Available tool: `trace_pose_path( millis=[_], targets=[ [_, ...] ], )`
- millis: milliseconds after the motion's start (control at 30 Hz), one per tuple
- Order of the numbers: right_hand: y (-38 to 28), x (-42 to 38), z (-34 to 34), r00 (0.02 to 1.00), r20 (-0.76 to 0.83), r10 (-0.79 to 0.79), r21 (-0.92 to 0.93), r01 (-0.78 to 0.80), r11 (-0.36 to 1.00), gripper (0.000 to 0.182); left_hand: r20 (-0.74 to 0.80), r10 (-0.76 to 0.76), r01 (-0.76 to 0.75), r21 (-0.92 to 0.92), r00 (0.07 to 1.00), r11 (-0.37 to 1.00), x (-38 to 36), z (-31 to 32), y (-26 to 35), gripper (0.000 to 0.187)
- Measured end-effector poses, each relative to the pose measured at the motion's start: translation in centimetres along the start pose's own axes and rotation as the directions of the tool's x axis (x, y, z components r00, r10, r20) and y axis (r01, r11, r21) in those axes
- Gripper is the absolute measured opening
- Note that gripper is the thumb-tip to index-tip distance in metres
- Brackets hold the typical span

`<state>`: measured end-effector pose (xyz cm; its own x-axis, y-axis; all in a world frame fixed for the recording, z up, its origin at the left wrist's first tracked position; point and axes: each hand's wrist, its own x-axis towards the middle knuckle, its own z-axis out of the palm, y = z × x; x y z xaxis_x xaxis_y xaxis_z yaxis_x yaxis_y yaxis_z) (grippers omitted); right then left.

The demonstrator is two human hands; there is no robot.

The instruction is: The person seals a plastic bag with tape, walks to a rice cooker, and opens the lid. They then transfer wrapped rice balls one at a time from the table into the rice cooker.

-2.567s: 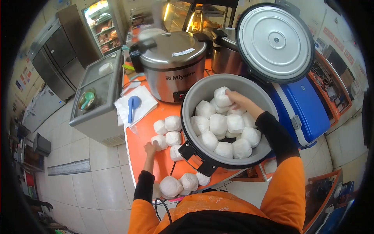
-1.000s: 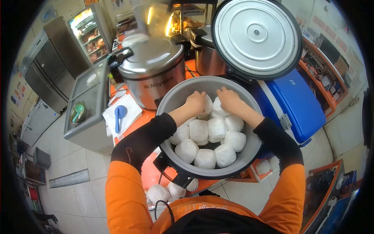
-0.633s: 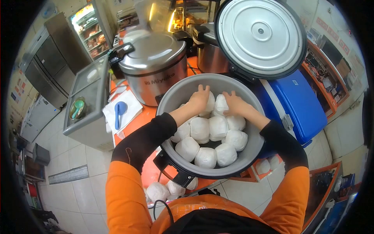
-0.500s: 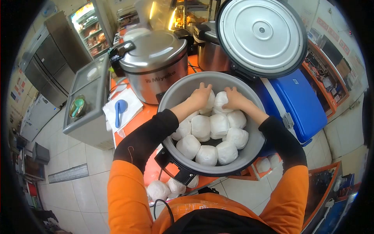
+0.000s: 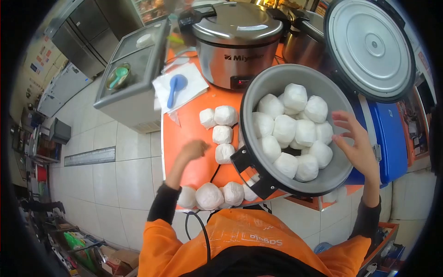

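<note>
An open rice cooker (image 5: pixel 339 92) with a grey inner pot holds several white, rounded bundles (image 5: pixel 284 129) that look wrapped in paper. My right hand (image 5: pixel 353 141) hovers at the pot's right rim, fingers apart and holding nothing. To the left of the cooker, my left hand (image 5: pixel 194 150) is over the orange table (image 5: pixel 184 124), smeared by motion, so its fingers are hard to read. Closest to it is a short column of white bundles (image 5: pixel 223 135) on the table. More bundles (image 5: pixel 209 196) line the table's front edge.
A closed Miyako rice cooker (image 5: pixel 237 51) stands behind. A blue rice paddle (image 5: pixel 175 87) lies on white paper (image 5: pixel 196 81). The raised lid (image 5: pixel 374 46) and a blue cooler box (image 5: pixel 390 134) are at right. A chest freezer (image 5: pixel 134 87) stands left.
Both hands have come out of the pot, the left toward the table, the right to the rim. My view has shifted left, showing more bundles on the table.
</note>
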<state>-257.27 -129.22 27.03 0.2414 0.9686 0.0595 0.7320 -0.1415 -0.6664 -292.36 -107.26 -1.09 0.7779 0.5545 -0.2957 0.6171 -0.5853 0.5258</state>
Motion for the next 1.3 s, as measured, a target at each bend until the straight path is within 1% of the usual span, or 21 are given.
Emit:
trace_pose_path(
  millis=[33,67,100,200,233,267,333,533,667,700,733,800,833,900,1000,1100,1133,1167,1200,1267,1300],
  targets=[
    [-0.5,0.2,0.5,0.999,-0.014,-0.045,0.017,0.045,0.999,0.041,0.056,-0.227,0.231,-0.082,0.972,0.97,1.5,5.1,-1.1,0.05],
    [-1.2,0.5,0.9,0.997,-0.017,-0.08,0.008,0.08,0.997,0.04,0.142,-0.134,0.183,-0.433,0.981,0.882,2.5,7.5,-1.4,0.06],
    [-2.0,0.8,1.2,0.993,-0.026,-0.114,-0.001,0.114,0.994,0.039,0.183,-0.371,0.383,-0.711,0.911,0.59,2.8,7.7,1.3,0.062],
    [-4.1,1.2,1.8,0.981,-0.054,-0.186,-0.01,0.185,0.983,0.036,0.055,-0.446,0.343,-0.725,0.894,0.597,5.8,11.7,-1.1,0.061],
    [-4.5,1.0,1.7,0.979,-0.063,-0.195,-0.017,0.194,0.981,0.035,0.172,-0.473,0.399,-0.808,0.864,0.434,5.4,10.6,0.4,0.055],
    [-4.4,1.0,1.9,0.974,-0.103,-0.203,-0.016,0.203,0.979,0.033,0.16,-0.449,0.341,-0.869,0.879,0.359,5.8,11.1,0.7,0.049],
    [-4.5,0.9,1.5,0.97,-0.118,-0.213,-0.033,0.211,0.977,0.03,0.1,-0.377,0.265,-0.869,0.921,0.417,6.6,12.2,-0.2,0.042],
    [-1.3,-2.8,-2.8,0.969,-0.247,-0.029,0.04,0.04,0.998,0.024,0.162,-0.425,0.256,-0.951,0.891,0.172,4.8,10.4,-2.0,0.035],
    [0.6,-4.9,-4.4,0.961,-0.268,0.066,0.115,-0.036,0.993,0.023,-0.001,-0.406,0.002,-1.0,0.914,0.006,1.4,6.3,-1.2,0.034],
    [0.6,-5.3,-4.3,0.96,-0.273,0.062,0.108,-0.034,0.994,0.023,-0.097,-0.477,-0.097,-0.995,0.874,0.024,0.9,5.6,-2.2,0.041],
    [0.4,-5.6,-4.2,0.969,-0.244,0.042,0.124,-0.012,0.992,0.023,-0.218,-0.391,-0.218,-0.975,0.894,0.047,-0.3,2.5,-0.3,0.05],
    [-0.5,-5.8,-4.0,0.984,-0.179,0.001,0.157,0.028,0.987,0.023,-0.53,-0.428,-0.46,-0.848,0.732,0.263,-2.5,-3.2,4.7,0.059],
    [-1.2,-5.6,-4.1,0.994,-0.111,-0.014,0.12,0.027,0.992,0.026,-0.592,-0.297,-0.478,-0.793,0.749,0.377,-4.2,-6.9,8.0,0.064],
    [-2.6,-4.6,-3.7,0.991,-0.041,-0.131,0.184,0.136,0.973,0.032,-0.644,-0.103,-0.581,-0.739,0.758,0.342,-5.9,-11.8,15.9,0.063],
    [-4.7,-2.4,-2.5,0.964,0.065,-0.256,0.301,0.226,0.926,0.045,-0.56,-0.018,-0.519,-0.779,0.828,0.352,-4.8,-13.4,24.1,0.06],
    [-4.0,0.3,-2.5,0.931,0.167,-0.324,0.108,0.309,0.945,0.057,-0.308,0.14,-0.338,-0.878,0.941,0.338,-1.8,-12.7,29.9,0.05],
    [-3.2,1.6,-2.8,0.92,0.204,-0.334,-0.011,0.343,0.939,0.061,-0.298,0.158,-0.329,-0.917,0.941,0.226,-0.3,-11.9,31.6,0.051],
    [-1.9,2.7,-3.8,0.908,0.355,-0.225,0.08,0.21,0.974,0.064,-0.211,0.254,-0.286,-0.907,0.944,0.309,1.4,-11.8,31.7,0.059],
    [-0.4,3.5,-4.4,0.896,0.422,-0.135,0.041,0.13,0.991,0.063,-0.197,0.251,-0.276,-0.902,0.948,0.334,2.5,-11.9,31.4,0.06],
    [2.8,4.7,-4.5,0.855,0.515,0.067,-0.119,-0.007,0.993,0.064,-0.174,0.245,-0.259,-0.889,0.954,0.377,3.7,-12.1,31.2,0.063],
    [4.6,5.3,-4.1,0.83,0.528,0.177,-0.23,-0.06,0.971,0.065,-0.253,0.243,-0.33,-0.87,0.936,0.366,3.4,-13.0,30.8,0.07]
  ],
)
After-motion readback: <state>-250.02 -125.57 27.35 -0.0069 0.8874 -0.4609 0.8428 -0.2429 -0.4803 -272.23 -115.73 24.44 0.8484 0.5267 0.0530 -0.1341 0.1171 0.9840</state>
